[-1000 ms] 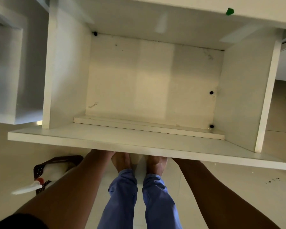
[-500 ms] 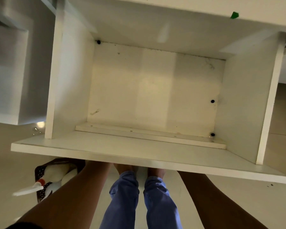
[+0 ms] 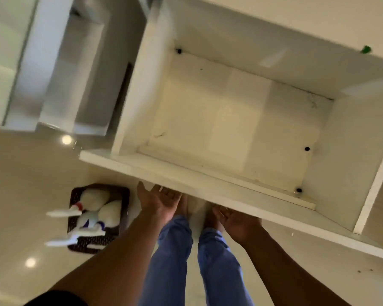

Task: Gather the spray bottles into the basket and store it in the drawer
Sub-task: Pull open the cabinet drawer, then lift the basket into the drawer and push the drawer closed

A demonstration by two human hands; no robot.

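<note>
A white drawer stands pulled out in front of me, its pale inside bare. Just below its front panel my left hand and my right hand hang palm up with fingers spread, holding nothing. On the floor to the left sits a dark perforated basket. It holds white spray bottles whose nozzles stick out past its left rim.
My legs in blue trousers and bare feet stand under the drawer front. White cabinet units rise at the upper left. The glossy beige floor spreads left of the basket. A small green tag marks the cabinet top.
Both hands have come out from under the drawer's front panel and now show open. The view has swung left and tilted, bringing the whole basket into sight.
</note>
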